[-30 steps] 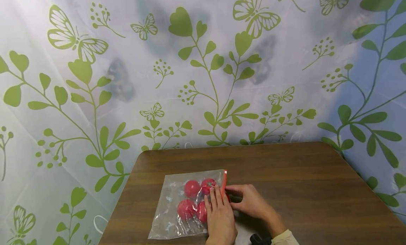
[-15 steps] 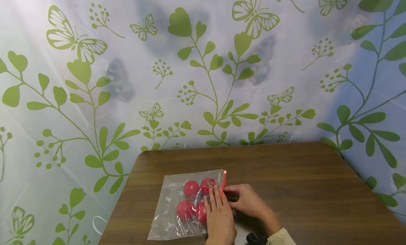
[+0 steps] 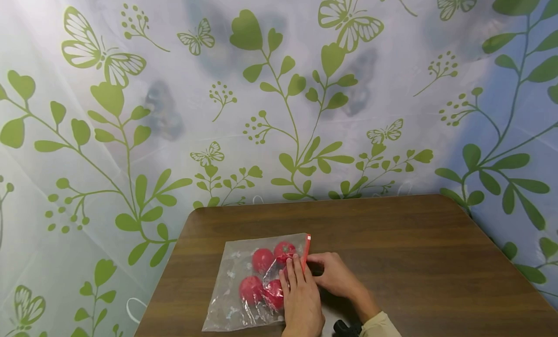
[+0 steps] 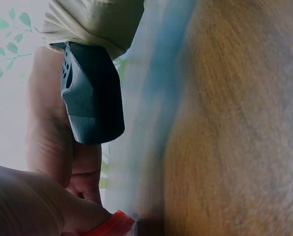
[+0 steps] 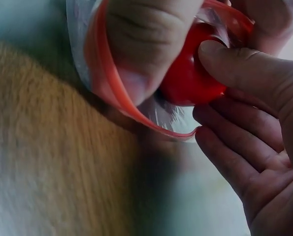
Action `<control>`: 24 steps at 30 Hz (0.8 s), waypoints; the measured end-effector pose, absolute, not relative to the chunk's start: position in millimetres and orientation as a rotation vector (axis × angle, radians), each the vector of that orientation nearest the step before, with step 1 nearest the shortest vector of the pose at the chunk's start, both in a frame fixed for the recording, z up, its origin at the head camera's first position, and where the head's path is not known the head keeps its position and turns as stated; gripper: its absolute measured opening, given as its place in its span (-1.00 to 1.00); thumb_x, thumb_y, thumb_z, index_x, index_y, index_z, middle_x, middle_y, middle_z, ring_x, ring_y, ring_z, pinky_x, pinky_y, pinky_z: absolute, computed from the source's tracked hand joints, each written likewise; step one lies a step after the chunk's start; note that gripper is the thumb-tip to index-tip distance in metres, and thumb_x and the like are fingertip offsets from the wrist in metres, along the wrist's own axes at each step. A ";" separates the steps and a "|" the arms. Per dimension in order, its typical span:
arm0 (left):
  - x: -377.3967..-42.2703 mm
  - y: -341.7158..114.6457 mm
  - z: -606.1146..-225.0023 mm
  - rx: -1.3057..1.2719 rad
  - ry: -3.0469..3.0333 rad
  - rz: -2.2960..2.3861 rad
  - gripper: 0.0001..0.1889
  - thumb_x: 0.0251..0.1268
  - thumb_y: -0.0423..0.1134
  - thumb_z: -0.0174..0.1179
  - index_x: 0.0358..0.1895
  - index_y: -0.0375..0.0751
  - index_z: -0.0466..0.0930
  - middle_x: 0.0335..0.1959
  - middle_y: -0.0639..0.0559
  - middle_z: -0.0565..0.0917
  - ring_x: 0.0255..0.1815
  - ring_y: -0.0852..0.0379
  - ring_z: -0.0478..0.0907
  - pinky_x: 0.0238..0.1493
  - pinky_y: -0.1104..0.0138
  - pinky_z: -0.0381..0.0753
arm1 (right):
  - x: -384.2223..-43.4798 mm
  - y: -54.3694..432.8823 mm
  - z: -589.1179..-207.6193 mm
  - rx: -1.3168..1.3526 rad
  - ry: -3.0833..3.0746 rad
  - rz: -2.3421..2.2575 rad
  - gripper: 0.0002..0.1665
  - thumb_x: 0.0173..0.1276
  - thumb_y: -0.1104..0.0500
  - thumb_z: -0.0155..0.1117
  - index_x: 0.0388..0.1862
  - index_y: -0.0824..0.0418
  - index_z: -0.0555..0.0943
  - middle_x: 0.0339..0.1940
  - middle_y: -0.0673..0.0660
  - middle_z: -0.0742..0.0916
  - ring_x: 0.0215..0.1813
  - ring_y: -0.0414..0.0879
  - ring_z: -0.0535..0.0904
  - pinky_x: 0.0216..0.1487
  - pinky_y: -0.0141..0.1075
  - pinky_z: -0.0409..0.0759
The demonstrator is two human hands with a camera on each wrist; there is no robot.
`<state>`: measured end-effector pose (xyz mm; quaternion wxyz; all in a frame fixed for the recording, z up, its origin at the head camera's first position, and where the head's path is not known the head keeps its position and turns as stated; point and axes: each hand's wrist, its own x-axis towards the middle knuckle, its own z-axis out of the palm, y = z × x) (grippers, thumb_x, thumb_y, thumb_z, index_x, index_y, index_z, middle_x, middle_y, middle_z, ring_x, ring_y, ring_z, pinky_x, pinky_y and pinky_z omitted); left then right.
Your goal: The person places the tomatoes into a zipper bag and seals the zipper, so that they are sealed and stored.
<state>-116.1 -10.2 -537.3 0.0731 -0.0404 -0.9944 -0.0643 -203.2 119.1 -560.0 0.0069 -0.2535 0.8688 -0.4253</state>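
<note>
A clear zip bag with a red zip edge lies flat, its mouth facing right. Several red tomatoes are inside it. My left hand lies over the bag near the mouth, fingers stretched across the film. In the right wrist view its thumb is tucked inside the rim, keeping the mouth spread. At the mouth my right hand pinches a smooth red tomato between thumb and fingers. That tomato sits partly within the rim. In the head view the left hand mostly hides it.
The brown wooden table extends right and behind the bag. A curtain printed with green leaves and butterflies hangs behind it. A dark wrist camera hangs below a beige sleeve.
My right hand has shifted slightly left, closer to the bag's mouth. The tomatoes on the bag's near side have moved a little left. My left hand stays almost where it was.
</note>
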 end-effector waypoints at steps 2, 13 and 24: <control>-116.6 -9.9 -536.9 -0.121 -3.000 -0.203 0.29 -0.35 -0.22 0.77 0.64 -0.40 0.28 0.73 -0.34 0.26 0.75 -0.32 0.22 0.71 -0.25 0.20 | -202.5 122.1 -559.3 -0.787 2.698 -1.360 -0.49 0.30 0.06 0.68 0.23 0.06 0.83 0.17 0.02 0.88 0.17 -0.13 0.81 0.28 -0.10 0.77; -116.0 -10.2 -538.6 -0.129 -2.940 -0.208 0.19 -0.22 -0.22 0.76 0.62 -0.36 0.32 0.70 -0.36 0.30 0.74 -0.33 0.25 0.68 -0.26 0.25 | -190.5 147.8 -552.5 -0.650 2.671 -1.480 -0.51 0.43 0.07 0.61 0.25 0.25 0.79 0.18 0.19 0.86 0.18 0.12 0.85 0.20 0.02 0.79; -113.0 -20.6 -521.7 -0.259 -2.915 -0.355 -0.05 0.12 0.00 0.63 0.64 0.13 0.44 0.70 -0.33 0.32 0.71 -0.45 0.24 0.62 -0.37 0.27 | -170.7 171.0 -547.9 -0.543 2.778 -1.449 -0.58 0.50 0.08 0.54 0.23 0.23 0.79 0.17 0.16 0.87 0.17 0.09 0.85 0.18 -0.05 0.81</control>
